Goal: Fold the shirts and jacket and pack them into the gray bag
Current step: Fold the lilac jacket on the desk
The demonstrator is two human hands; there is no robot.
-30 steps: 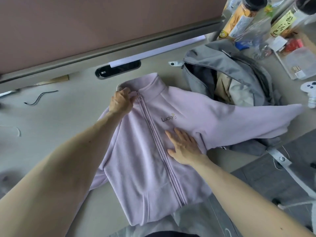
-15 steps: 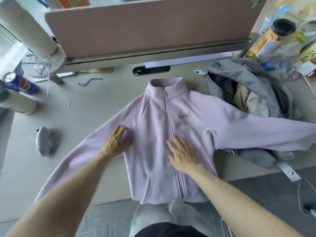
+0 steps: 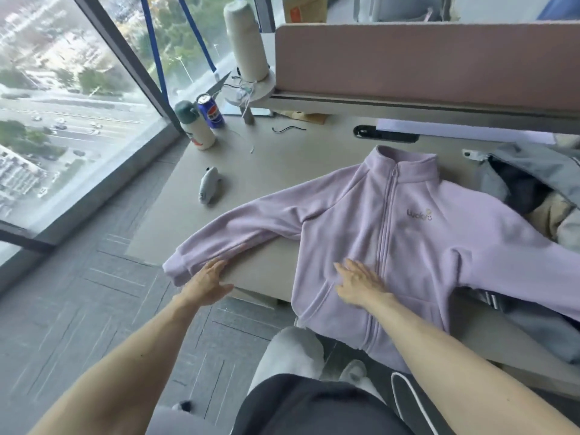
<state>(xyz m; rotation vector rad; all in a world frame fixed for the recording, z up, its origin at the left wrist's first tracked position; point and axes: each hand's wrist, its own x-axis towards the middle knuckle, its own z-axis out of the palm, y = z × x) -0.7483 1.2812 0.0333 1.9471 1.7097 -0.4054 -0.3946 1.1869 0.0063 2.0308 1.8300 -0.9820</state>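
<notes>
A lilac fleece jacket [image 3: 417,233] lies face up and zipped on the desk, its sleeves spread out to both sides. My left hand [image 3: 208,282] lies with straight fingers on the cuff end of the left sleeve, near the desk's front corner. My right hand [image 3: 357,282] presses flat on the jacket's lower front, just left of the zip. The gray bag [image 3: 530,171] lies open at the right edge, with dark and beige clothes inside; the jacket's right sleeve lies over it.
A blue can [image 3: 210,111], a white bottle with a green cap [image 3: 196,128] and a small gray object [image 3: 208,186] stand on the desk's [image 3: 282,158] left part. A pink partition [image 3: 423,64] bounds the back. A window and carpeted floor lie to the left.
My left hand slid from the collar down along the left sleeve to its cuff. My right hand stayed flat on the jacket's front. The view swung left.
</notes>
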